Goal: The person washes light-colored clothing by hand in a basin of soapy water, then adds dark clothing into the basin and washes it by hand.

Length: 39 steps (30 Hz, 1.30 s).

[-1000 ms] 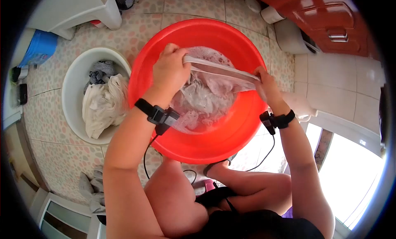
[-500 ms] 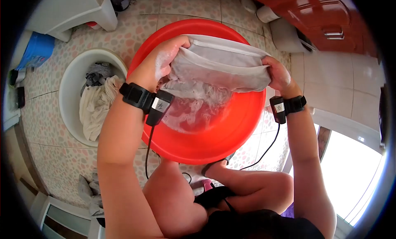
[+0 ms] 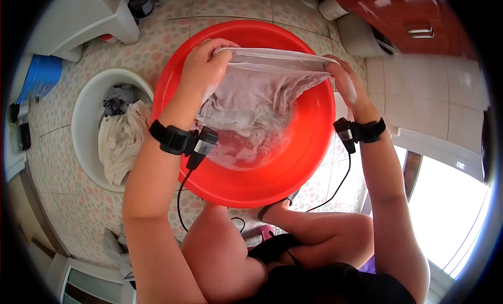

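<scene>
My left hand pinches one end of the upper edge of a thin, wet white garment. The other end of that edge is gripped by my right hand. Between the two hands the edge is stretched nearly straight, and the sheer cloth hangs below it in folds. Its lower part lies in sudsy water in a large red basin. Foam clings to both hands. A black strap with a small wired box sits on each wrist.
Left of the basin stands a white tub holding cream cloth and dark grey cloth. A blue container is farther left. Red cabinet doors are at upper right. Grey cloth lies on the tiled floor at lower left.
The garment's upper edge has been drawn tauter, and its two layers now hang closer together. More of the cloth drapes down toward the water. Both hands keep their grip.
</scene>
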Motion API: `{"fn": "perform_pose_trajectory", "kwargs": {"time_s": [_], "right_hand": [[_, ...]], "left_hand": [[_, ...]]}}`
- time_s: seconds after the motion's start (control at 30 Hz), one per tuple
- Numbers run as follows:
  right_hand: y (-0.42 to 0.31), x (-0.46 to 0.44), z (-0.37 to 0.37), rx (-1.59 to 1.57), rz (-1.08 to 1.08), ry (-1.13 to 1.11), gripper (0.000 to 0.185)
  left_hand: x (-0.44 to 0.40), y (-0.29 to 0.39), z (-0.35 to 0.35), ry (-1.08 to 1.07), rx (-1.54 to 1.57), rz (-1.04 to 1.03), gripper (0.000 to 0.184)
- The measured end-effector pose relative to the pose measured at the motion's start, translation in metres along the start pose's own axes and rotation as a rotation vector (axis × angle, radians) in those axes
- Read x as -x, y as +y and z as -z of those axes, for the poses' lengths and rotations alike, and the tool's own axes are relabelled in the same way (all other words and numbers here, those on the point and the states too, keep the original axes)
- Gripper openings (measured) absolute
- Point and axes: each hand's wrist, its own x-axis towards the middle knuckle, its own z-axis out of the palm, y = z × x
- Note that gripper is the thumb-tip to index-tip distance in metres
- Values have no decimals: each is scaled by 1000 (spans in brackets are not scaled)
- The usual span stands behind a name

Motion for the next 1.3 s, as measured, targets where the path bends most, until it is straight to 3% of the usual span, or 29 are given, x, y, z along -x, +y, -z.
{"fn": "perform_pose_trajectory", "kwargs": {"time_s": [0.07,0.13,0.17,0.23,0.27,0.33,0.37,0.43,0.47,0.57,0.63,0.67,0.7,0.77,0.8,0.87,0.9,0.97,1.0,1.07,1.13,1.2,1.23,1.3], "right_hand": [[-1,0,3,-6,36,35,32],[0,-1,7,-132,-52,-72,33],[3,-1,8,-141,-55,-58,33],[9,3,8,-155,-354,-65,34],[8,8,7,-171,-360,-48,34],[-1,20,4,-634,-447,-300,37],[5,24,5,-651,-445,-286,37],[19,32,6,-940,-351,-437,42],[22,34,5,-954,-347,-426,42],[30,32,2,-826,-268,-434,44],[36,26,-2,-546,-326,-252,40],[37,28,-1,-361,-322,-182,32],[41,28,2,-368,-323,-172,32],[55,25,9,-14,-41,-143,25],[63,24,15,-18,-46,-128,25],[86,26,38,-165,-4,189,22],[109,26,53,-154,-13,212,22],[168,33,81,96,23,419,19],[179,50,86,174,69,394,21],[212,61,82,255,-5,319,22],[230,67,80,317,-77,219,24],[245,62,67,-60,-276,-44,24],[246,55,59,-83,-263,-72,24],[249,43,48,-302,-484,-210,22]], "left_hand": [[4,4,-3,12,-82,-108,29],[10,8,-5,36,-571,-424,30],[9,3,-4,21,-575,-433,30],[8,-11,1,-191,-631,-447,33],[8,-14,5,-213,-636,-457,33],[16,-13,10,-558,87,192,39],[20,-16,5,-575,74,193,39],[30,-23,-15,-348,1103,555,43],[32,-20,-24,-351,1222,599,43],[38,-60,-45,-473,1221,661,38],[42,-51,-52,-587,1044,762,34],[48,-45,-60,-543,936,694,33],[51,-27,-66,-500,824,623,32],[51,-22,-68,-466,841,658,31],[50,-39,-67,-391,785,638,30],[48,-43,-62,-259,552,608,27],[48,-45,-61,-286,556,604,27],[45,-51,-61,-167,538,623,32],[41,-56,-63,-187,539,618,32],[34,-71,-71,-181,1017,630,36],[35,-80,-78,-234,1036,645,39],[42,-82,-72,-237,1042,659,42],[45,-75,-73,-287,1091,694,44],[51,-63,-70,-303,1121,735,46]]}}
